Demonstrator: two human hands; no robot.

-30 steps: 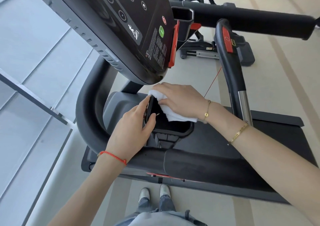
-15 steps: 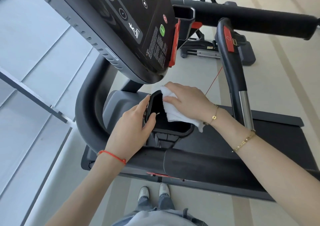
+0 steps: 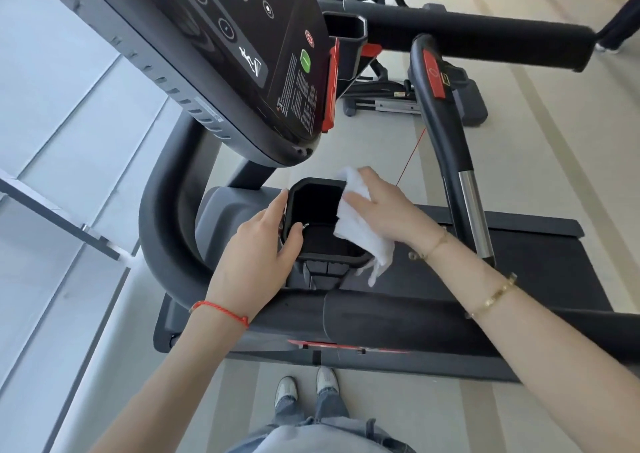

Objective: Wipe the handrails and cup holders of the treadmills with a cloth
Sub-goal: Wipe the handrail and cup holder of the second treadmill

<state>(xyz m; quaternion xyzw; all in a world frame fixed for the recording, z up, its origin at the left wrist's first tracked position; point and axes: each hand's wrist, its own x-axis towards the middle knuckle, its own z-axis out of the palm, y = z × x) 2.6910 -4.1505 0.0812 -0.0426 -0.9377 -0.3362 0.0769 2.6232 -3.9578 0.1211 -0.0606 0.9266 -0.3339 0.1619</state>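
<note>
Both hands at cup holder (image 3: 313, 206); console (image 3: 270, 54) print illegible.

Pale striped floor (image 3: 571, 147), grey panelled wall (image 3: 52, 140), daylight

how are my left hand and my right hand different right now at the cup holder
The left hand has no cloth and grips the cup holder rim bare; the right hand presses the white cloth against the opposite rim. The left wrist wears a red string, the right wrist gold bracelets. Both are at the same cup holder.
</note>
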